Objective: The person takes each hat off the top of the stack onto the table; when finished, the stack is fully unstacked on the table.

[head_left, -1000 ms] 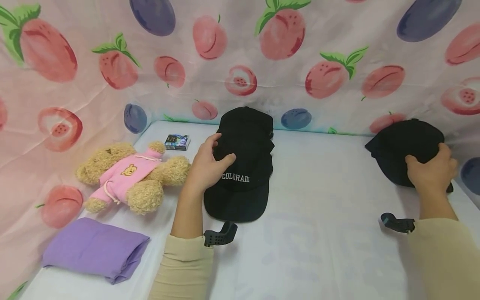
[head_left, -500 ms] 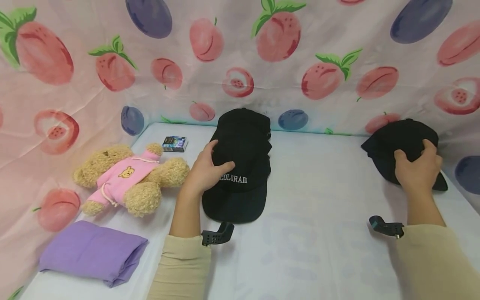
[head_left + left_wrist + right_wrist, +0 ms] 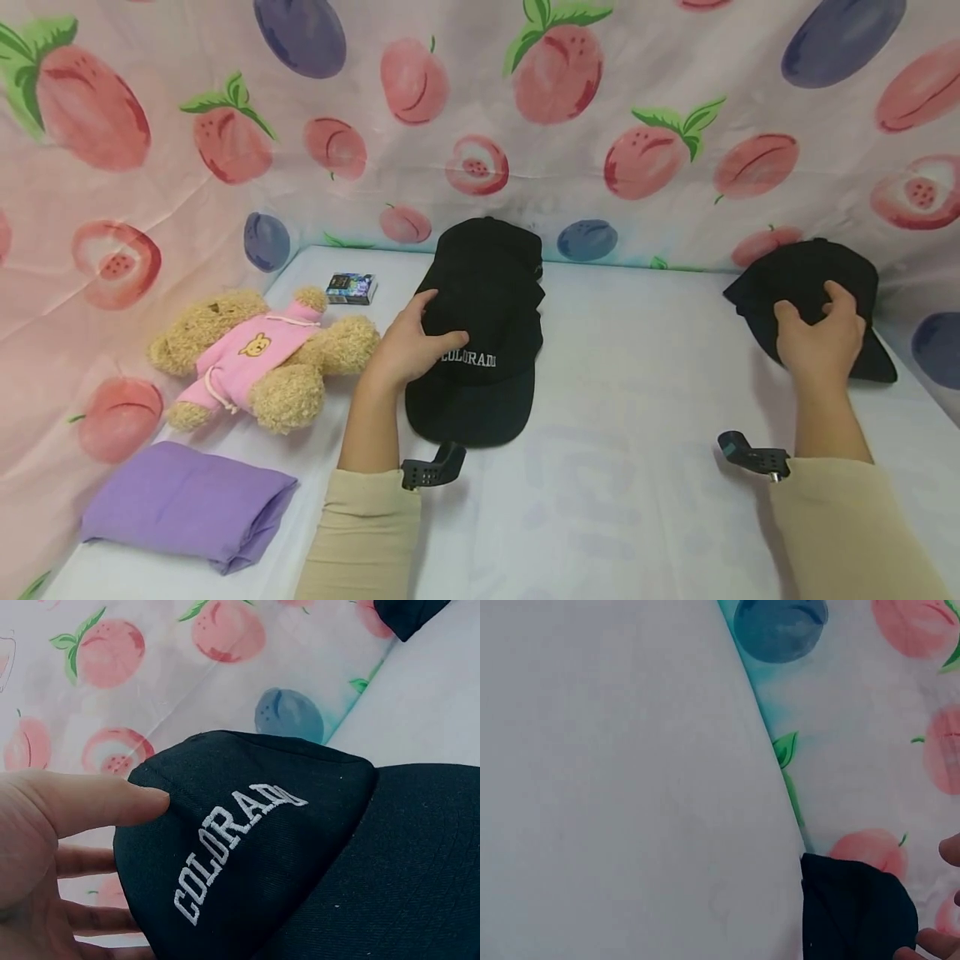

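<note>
A black baseball cap (image 3: 469, 412) with white "COLORADO" lettering is front-most in an overlapping row of black caps. My left hand (image 3: 405, 346) grips its crown at the left side, thumb on the fabric and fingers behind it in the left wrist view. At the far right another black cap (image 3: 813, 267) lies by the back wall, its brim out to the right. My right hand (image 3: 820, 337) is in front of that cap in the head view, fingers spread and loosely bent. In the right wrist view, the fingertips (image 3: 937, 941) show beside the cap's edge; contact is unclear.
A teddy bear (image 3: 258, 354) in a pink hoodie lies on the left. Behind it is a small dark patterned box (image 3: 351, 288). A folded purple cloth (image 3: 187, 504) lies at front left. A fruit-print sheet (image 3: 555, 150) walls the white surface (image 3: 622, 467).
My right hand has drawn left and slightly down across the right cap, uncovering more of its brim. My left hand has stayed at the lettered cap with a slight shift.
</note>
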`<state>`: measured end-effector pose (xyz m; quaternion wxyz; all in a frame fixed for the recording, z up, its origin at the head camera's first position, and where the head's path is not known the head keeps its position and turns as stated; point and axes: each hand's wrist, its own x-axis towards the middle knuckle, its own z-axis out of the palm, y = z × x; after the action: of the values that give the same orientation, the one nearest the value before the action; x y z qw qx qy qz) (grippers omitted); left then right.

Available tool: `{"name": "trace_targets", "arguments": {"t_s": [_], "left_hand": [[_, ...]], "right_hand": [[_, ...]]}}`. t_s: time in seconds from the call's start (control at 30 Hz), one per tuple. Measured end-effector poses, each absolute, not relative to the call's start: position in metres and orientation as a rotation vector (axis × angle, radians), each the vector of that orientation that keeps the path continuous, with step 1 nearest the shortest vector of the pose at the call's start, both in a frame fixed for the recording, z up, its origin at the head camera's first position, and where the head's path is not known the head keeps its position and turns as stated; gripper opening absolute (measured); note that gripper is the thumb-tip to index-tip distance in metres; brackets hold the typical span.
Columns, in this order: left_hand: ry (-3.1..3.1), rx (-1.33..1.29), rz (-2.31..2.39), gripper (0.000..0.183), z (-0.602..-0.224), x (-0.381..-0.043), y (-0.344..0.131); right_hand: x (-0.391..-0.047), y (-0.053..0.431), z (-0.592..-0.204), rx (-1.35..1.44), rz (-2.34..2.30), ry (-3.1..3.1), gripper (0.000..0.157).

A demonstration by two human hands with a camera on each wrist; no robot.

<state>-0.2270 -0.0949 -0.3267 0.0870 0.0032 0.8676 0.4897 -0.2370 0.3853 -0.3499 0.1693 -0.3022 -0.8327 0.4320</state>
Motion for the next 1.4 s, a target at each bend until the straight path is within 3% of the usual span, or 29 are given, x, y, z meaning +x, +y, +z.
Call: {"name": "trace_targets", "arguments": {"t_s": [1.03, 1.4], "left_hand": [[2.559, -0.115, 1.461, 0.084, -0.339, -0.235, -0.108], [2.598, -0.087, 1.433, 0.084, -0.339, -0.236, -0.105]], "right_hand": [[-0.234, 0.329, -0.353, -0.852, 1.579, -2.4, 0.077], [-0.237, 0.295, -0.35, -0.679, 1.703, -2.439, 0.076]]}}
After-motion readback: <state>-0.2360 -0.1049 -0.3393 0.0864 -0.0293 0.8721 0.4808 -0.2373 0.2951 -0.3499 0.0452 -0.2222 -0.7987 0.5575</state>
